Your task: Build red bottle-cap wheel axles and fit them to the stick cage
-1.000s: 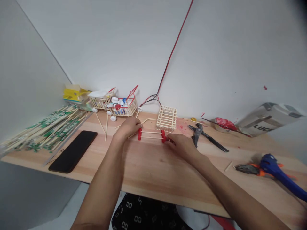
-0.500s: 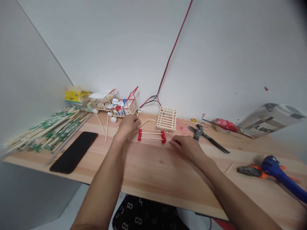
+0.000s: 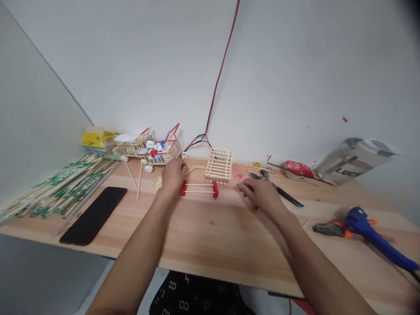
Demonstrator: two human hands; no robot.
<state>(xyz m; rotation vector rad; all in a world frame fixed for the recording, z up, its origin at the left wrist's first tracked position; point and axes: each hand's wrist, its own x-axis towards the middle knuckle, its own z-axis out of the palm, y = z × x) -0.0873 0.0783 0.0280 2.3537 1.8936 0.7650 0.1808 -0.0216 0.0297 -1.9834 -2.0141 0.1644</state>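
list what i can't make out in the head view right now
In the head view:
Left hand: whether it holds anything; its curled fingers hide that.
Dark-handled pliers: one handle, mostly hidden behind the right hand.
Stick packets: their small print, too blurred to read.
Red-and-black cable: its upper end, cut off by the top edge.

Dark capitals "LUC" on grey-and-white package (image 3: pixel 357 159) at right, next letter unclear. Green print on stick wrappers (image 3: pixel 77 169) at left, too small to read. Red mark (image 3: pixel 269 158) on wall (image 3: pixel 278 87), shaped like 7.
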